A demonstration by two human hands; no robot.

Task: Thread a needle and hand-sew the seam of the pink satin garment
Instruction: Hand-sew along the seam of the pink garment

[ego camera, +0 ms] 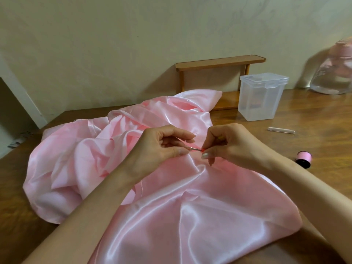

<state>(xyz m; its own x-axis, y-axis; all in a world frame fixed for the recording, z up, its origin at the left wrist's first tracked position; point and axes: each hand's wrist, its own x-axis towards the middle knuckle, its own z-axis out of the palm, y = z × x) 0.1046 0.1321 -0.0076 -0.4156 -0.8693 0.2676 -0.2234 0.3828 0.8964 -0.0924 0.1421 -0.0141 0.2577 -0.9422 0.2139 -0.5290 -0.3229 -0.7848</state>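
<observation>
While pink satin garment (190, 206) lies bunched on table (323, 149), left hand (162, 147) pinches its fold; right hand (230, 143) pinches red-tipped metal tool (198, 149).

A brown wooden table (270, 155) stands against a pale, cream-coloured wall (114, 44). At the table's back edge, touching the wall, is a small wooden shelf (219, 62) with a flat top board on thin uprights. Just beside its right end stands a clear plastic box (262, 98), upright, with its clip lid on. A slim clear tube (281, 129) lies flat in front of the box. At the far right is a rounded transparent jar (331, 77), partly cut off
</observation>
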